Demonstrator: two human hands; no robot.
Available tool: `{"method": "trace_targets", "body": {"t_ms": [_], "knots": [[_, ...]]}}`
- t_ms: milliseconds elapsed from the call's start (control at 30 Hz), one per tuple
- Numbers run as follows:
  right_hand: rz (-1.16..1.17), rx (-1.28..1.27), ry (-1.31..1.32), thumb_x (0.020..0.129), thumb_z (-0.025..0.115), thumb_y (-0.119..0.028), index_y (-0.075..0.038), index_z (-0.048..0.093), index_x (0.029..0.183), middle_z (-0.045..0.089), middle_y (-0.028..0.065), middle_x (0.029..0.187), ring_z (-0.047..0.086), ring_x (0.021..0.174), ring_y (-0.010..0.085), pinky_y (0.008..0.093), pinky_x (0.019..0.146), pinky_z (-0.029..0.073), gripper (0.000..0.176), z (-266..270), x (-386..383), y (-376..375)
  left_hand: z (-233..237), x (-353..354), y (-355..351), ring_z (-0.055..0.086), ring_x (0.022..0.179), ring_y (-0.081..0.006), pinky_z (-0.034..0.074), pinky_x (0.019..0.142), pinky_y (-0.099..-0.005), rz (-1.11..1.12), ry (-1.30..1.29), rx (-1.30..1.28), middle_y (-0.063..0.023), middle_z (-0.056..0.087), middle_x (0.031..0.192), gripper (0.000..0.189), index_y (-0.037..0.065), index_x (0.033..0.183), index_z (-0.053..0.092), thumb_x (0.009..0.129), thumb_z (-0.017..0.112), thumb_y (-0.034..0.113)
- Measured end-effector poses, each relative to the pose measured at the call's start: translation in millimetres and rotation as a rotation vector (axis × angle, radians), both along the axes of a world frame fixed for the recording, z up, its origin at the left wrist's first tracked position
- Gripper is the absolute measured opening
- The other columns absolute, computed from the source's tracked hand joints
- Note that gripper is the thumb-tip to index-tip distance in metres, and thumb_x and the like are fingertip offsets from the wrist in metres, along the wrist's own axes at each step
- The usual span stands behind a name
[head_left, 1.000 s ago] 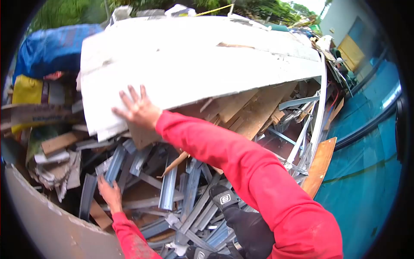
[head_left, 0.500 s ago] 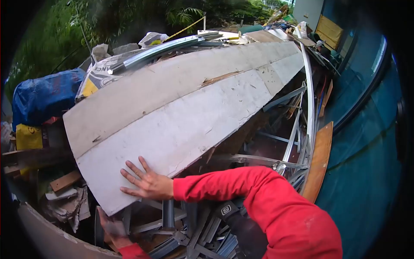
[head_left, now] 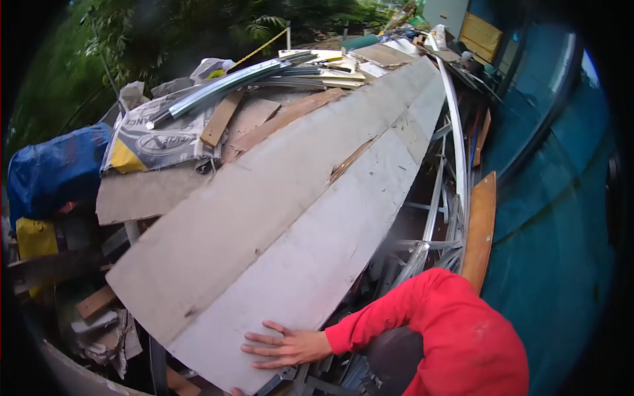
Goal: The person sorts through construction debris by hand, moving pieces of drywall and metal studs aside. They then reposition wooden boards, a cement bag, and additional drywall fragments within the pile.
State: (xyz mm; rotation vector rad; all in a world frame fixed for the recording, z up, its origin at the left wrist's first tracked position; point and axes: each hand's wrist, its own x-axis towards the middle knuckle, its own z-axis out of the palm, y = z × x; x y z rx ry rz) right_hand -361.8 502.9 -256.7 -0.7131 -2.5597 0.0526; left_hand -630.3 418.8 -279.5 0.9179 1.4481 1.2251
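My right hand (head_left: 285,346), in a red sleeve, lies flat with spread fingers on a long whitish board (head_left: 284,277) near its close end. The board looks like two strips joined lengthwise, with splintered wood (head_left: 352,160) along the seam. It lies tilted across a pile of debris. Only a small bit of my left hand (head_left: 236,392) shows at the bottom, by the board's near edge. The rest of that hand is out of view, so its grip cannot be made out.
Metal channels (head_left: 432,204) and a brown plank (head_left: 480,231) lie right of the board, beside a teal glass wall (head_left: 548,264). Left are a blue bundle (head_left: 56,168), a printed sack (head_left: 165,132), wood scraps (head_left: 96,301) and broken board pieces. Greenery stands behind.
The board's near end has swung toward me and to the right, uncovering the sack and planks behind it. My right hand has moved down and right with it; my left hand has mostly left view.
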Motion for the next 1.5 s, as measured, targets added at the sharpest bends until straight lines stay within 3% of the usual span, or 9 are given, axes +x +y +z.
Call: {"method": "trace_targets", "body": {"t_ms": [167, 300, 633, 667, 700, 867, 1100, 1233, 1500], "knots": [[0.136, -0.133, -0.026, 0.086, 0.06, -0.026, -0.013, 0.036, 0.143, 0.015, 0.02, 0.16, 0.015, 0.148, 0.0394, 0.0627, 0.114, 0.014, 0.063, 25.4, 11.3, -3.2, -64.8, -56.4, -38.4, 0.05, 0.116, -0.0371, 0.044, 0.095, -0.0504, -0.471, 0.582, 0.355, -0.0255, 0.043, 0.137, 0.067, -0.004, 0.145, 0.027, 0.09, 0.059, 0.019], [0.225, -0.278, 0.053, 0.082, 0.068, -0.032, -0.012, 0.033, 0.146, 0.017, 0.0207, 0.159, 0.019, 0.146, 0.0395, 0.0627, 0.113, 0.015, 0.076, 37.1, 16.3, -7.7, -36.7, -22.7, -47.4, 0.05, 0.115, -0.0366, 0.045, 0.092, -0.0509, -0.042, -0.252, -0.397, -0.0253, 0.041, 0.139, 0.069, 0.0, 0.147, 0.021, 0.09, 0.056, 0.017], [-0.155, 0.076, 0.148, 0.082, 0.067, -0.046, -0.007, 0.036, 0.145, 0.027, 0.0229, 0.154, 0.02, 0.145, 0.0399, 0.0598, 0.114, 0.014, 0.08, 87.6, -1.1, 99.3, -104.5, -4.5, -106.9, 0.051, 0.113, -0.0343, 0.046, 0.091, -0.0494, 0.157, -0.175, -0.509, -0.0233, 0.043, 0.137, 0.074, 0.005, 0.149, 0.019, 0.091, 0.061, 0.022], [-0.213, 0.131, 0.168, 0.083, 0.066, -0.049, -0.004, 0.039, 0.143, 0.03, 0.0239, 0.151, 0.021, 0.144, 0.0409, 0.0604, 0.113, 0.015, 0.08, 99.4, -4.6, 116.7, -169.6, -28.8, -132.7, 0.051, 0.116, -0.0347, 0.046, 0.093, -0.0501, 0.02, -0.171, -0.443, -0.0217, 0.044, 0.139, 0.08, 0.011, 0.15, 0.019, 0.09, 0.068, 0.027], [-0.241, 0.141, 0.173, 0.082, 0.065, -0.053, -0.004, 0.039, 0.142, 0.032, 0.0238, 0.15, 0.023, 0.143, 0.0408, 0.0595, 0.113, 0.016, 0.081, 107.7, -5.1, 135.0, -229.8, -42.2, -144.0, 0.055, 0.114, -0.0284, 0.041, 0.1, -0.0425, 0.145, -0.01, -0.025, -0.018, 0.056, 0.126, 0.075, -0.007, 0.138, 0.041, 0.085, 0.073, 0.035], [-0.327, -0.1, 0.059, 0.082, 0.057, -0.067, -0.002, 0.053, 0.128, 0.056, 0.0233, 0.124, 0.051, 0.121, 0.0394, 0.0514, 0.104, 0.034, 0.08, 98.3, -17.5, 190.0, -112.8, 13.0, -110.7, 0.056, 0.11, -0.0239, 0.042, 0.097, -0.0354, -0.031, -0.229, -0.007, -0.0144, 0.058, 0.122, 0.06, -0.006, 0.134, 0.044, 0.089, 0.069, 0.026], [-0.354, -0.33, -0.227, 0.081, 0.052, -0.075, -0.002, 0.069, 0.093, 0.068, 0.0178, 0.081, 0.067, 0.081, 0.0351, 0.0454, 0.076, 0.05, 0.076, 82.9, -28.0, 198.5, -104.6, 14.6, -102.5, 0.058, 0.104, -0.02, 0.044, 0.092, -0.0322, 0.02, -0.285, -0.189, -0.0114, 0.061, 0.116, 0.062, -0.006, 0.131, 0.046, 0.084, 0.076, 0.021], [-0.353, -0.269, -0.092, 0.076, 0.056, -0.078, -0.004, 0.066, 0.07, 0.065, 0.0142, 0.067, 0.067, 0.067, 0.0333, 0.0442, 0.063, 0.052, 0.075, 127.9, -21.8, 168.1, -121.6, 9.4, -117.8, 0.059, 0.101, -0.0215, 0.047, 0.09, -0.0346, 0.019, 0.11, -0.198, -0.0128, 0.062, 0.114, 0.063, -0.007, 0.129, 0.047, 0.08, 0.078, 0.016], [-0.354, -0.156, 0.149, 0.074, 0.058, -0.076, -0.002, 0.062, 0.067, 0.062, 0.0174, 0.063, 0.066, 0.064, 0.0331, 0.0421, 0.06, 0.052, 0.075, 158.7, -6.2, 112.4, -128.5, 19.0, -85.4, 0.058, 0.104, -0.0239, 0.045, 0.093, -0.0359, 0.026, -0.028, -0.253, -0.0146, 0.062, 0.115, 0.057, -0.007, 0.129, 0.046, 0.083, 0.071, 0.014]]}}
